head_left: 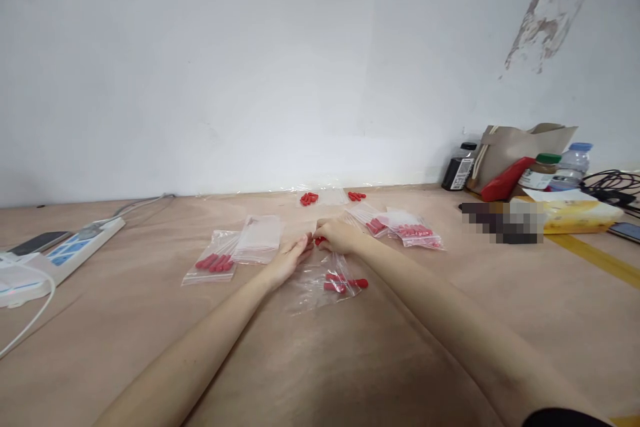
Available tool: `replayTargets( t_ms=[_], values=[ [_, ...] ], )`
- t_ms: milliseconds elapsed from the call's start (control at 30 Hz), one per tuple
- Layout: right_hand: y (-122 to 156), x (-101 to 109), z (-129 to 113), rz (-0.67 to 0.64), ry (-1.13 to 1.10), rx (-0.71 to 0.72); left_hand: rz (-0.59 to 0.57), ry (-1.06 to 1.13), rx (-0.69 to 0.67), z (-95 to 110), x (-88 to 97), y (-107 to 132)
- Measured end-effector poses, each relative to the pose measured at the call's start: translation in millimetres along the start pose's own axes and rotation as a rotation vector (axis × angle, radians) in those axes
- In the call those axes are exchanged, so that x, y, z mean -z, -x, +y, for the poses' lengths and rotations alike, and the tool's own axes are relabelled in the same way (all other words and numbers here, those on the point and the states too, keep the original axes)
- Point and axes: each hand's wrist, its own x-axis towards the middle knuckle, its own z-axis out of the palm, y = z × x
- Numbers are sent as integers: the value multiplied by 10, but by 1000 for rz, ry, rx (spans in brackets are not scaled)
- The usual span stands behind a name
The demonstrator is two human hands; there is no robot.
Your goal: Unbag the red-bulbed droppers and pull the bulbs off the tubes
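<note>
My left hand (290, 257) lies on the brown table, fingers stretched toward my right hand, touching the mouth of a clear plastic bag (325, 283) that holds a few small red pieces. My right hand (339, 235) is closed in a pinch on a small red piece (319, 240) at the bag's opening. Left of my hands lie a stack of empty clear bags (260, 238) and a filled bag of red pieces (214, 262). More filled bags (413, 230) lie to the right. Loose red pieces (309, 198) lie near the wall.
A white power strip (70, 250) with a phone beside it sits at the left edge, its cable trailing forward. At the back right stand bottles (459, 167), a paper bag (520, 150), a jar, a tissue pack (575, 213) and cables.
</note>
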Motion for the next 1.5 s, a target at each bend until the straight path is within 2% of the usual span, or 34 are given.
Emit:
replayTargets(
  t_ms=[167, 233, 333, 400, 500, 567, 633, 767, 900, 1033, 1133, 1233, 1367, 1500],
  values=[
    [49, 72, -2, -13, -18, -5, -63, -131, -48, -29, -7, 17],
    [154, 150, -20, 90, -49, -55, -52, -144, -40, -44, -15, 14],
    [430, 245, -48, 334, -147, -193, -39, -183, -30, -35, -15, 9],
    [661, 259, -62, 379, -217, -313, -31, -276, -49, 28, 1, 29],
    [981, 205, -84, 172, -412, -370, -69, -580, -131, 201, 40, 136],
    [1130, 150, -104, 28, -573, -334, -189, -788, -234, 299, 53, 247],
    [1214, 101, -125, -44, -699, -320, -271, -900, -332, 322, 42, 359],
    [1222, 44, -148, -64, -844, -357, -229, -944, -375, 164, -15, 482],
    [1095, 23, -182, 2, -918, -299, -197, -918, -356, 35, -38, 471],
    [926, -25, -245, 26, -840, -316, -209, -885, -343, 35, -34, 457],
    [846, -81, -282, 20, -849, -253, -214, -860, -334, 42, -27, 467],
    [838, -91, -310, 20, -785, -224, -210, -858, -334, 33, -18, 476],
    [875, -23, -342, 10, -676, -268, -204, -880, -345, 27, -21, 472],
    [874, 21, -359, -76, -598, -250, -189, -931, -382, 43, -59, 476]
  ],
)
